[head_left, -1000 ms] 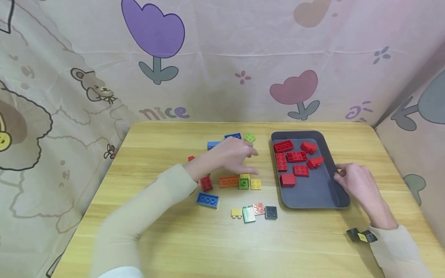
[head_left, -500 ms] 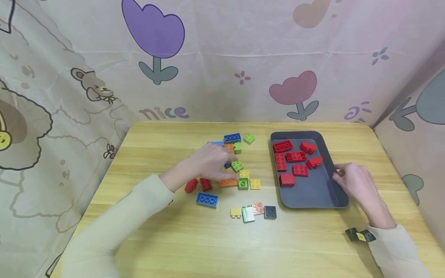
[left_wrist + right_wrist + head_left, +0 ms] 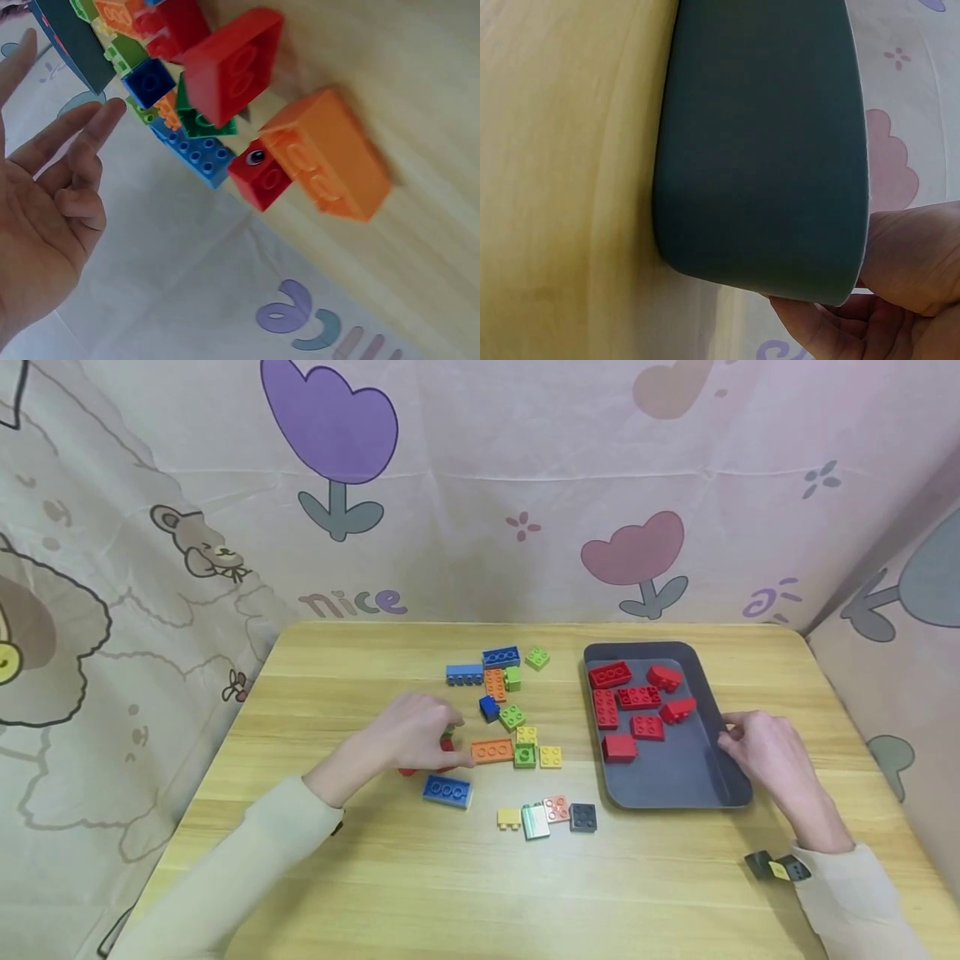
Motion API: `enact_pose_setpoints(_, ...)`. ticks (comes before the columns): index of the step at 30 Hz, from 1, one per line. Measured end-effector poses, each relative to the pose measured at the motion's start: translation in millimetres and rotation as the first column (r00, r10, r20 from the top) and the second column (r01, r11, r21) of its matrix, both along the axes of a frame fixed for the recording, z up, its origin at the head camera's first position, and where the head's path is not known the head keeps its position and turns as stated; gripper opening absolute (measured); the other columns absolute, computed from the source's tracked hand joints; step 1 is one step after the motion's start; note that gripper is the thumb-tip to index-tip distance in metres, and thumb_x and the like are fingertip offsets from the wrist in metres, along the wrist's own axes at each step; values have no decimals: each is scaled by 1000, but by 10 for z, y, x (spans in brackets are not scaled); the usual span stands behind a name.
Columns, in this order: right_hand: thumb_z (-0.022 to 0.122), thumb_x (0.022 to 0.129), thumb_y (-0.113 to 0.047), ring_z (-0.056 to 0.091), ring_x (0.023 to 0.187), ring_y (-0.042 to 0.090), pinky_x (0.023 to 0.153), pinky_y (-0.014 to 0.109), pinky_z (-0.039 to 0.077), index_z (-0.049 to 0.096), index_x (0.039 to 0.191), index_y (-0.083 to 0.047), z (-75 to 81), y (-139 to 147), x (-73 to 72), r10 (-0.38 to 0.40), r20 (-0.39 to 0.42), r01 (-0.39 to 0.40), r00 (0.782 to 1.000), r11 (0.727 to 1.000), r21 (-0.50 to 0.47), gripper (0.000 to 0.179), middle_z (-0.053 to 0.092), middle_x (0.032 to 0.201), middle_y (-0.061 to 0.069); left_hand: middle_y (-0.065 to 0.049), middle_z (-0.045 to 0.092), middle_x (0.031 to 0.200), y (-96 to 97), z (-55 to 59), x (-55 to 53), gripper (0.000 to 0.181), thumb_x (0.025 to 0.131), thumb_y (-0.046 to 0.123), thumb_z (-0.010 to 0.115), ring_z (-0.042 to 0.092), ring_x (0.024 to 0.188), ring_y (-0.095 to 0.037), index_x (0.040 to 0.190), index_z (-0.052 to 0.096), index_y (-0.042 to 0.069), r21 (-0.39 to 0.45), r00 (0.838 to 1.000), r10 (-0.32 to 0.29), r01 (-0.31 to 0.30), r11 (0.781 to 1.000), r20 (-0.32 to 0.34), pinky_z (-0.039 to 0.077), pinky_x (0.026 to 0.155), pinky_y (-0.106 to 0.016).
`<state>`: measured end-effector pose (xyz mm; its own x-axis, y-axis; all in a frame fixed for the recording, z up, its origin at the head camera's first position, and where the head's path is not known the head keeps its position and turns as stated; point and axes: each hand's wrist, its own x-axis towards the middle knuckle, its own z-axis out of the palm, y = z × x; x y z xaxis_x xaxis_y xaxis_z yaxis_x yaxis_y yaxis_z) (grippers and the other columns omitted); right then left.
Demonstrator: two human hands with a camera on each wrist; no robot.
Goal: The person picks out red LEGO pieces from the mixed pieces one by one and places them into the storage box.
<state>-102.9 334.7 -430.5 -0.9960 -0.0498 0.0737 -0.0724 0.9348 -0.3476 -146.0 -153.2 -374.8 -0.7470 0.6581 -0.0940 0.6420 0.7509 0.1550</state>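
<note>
My left hand (image 3: 412, 731) hovers low over the left part of the table, its thumb and fingers spread apart. Beneath it a red brick (image 3: 447, 746) is partly covered. The left wrist view has that hand (image 3: 52, 202) at the left with nothing in its grasp; nearby are a red brick (image 3: 251, 67), an orange brick (image 3: 341, 161), a green brick (image 3: 199, 124) and a small red brick with a printed eye (image 3: 259, 176). At the right, my right hand (image 3: 772, 756) pinches the rim of a dark grey tray (image 3: 682, 781) holding several red bricks (image 3: 648, 728).
Loose bricks lie between left hand and tray: a blue brick (image 3: 447, 790), an orange brick (image 3: 492, 751), a yellow brick (image 3: 551, 757), a lime brick (image 3: 537, 658) and a black brick (image 3: 582, 817). A printed cloth (image 3: 480, 510) hangs behind the table (image 3: 480, 893).
My left hand has moved left and toward me, from beside the lime bricks to over the red ones, uncovering the blue and orange bricks at the back. The right hand stays on the tray.
</note>
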Motion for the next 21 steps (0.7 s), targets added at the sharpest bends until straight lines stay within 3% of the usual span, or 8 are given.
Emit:
enact_pose_setpoints(3, 69, 85, -3, 62, 57, 19, 52, 34, 40, 69, 116, 19, 1, 0, 1, -1, -4, 1, 1000, 1000, -2, 38, 77, 88, 28, 12, 36, 57, -62, -47, 44, 50, 84, 63, 81, 32, 51, -5, 80, 72, 14, -9, 999, 33, -33, 999, 13, 25, 52, -24)
enact_pose_setpoints(6, 69, 85, -3, 62, 57, 19, 52, 33, 39, 69, 116, 19, 1, -2, 1, 2, -10, -2, 1000, 1000, -4, 38, 77, 88, 28, 11, 38, 59, -110, -101, 73, 51, 84, 63, 81, 33, 52, -5, 75, 66, 15, -25, 998, 58, -58, 998, 12, 24, 52, -23)
enact_pose_setpoints(21, 69, 86, -3, 61, 57, 20, 52, 33, 39, 68, 116, 20, 8, -6, 6, 6, -3, -6, 1000, 1000, 4, 38, 77, 88, 28, 7, 49, 67, -144, -343, 106, 49, 83, 61, 83, 46, 57, -10, 101, 78, 15, -81, 996, 84, -87, 993, -37, 28, 52, -23)
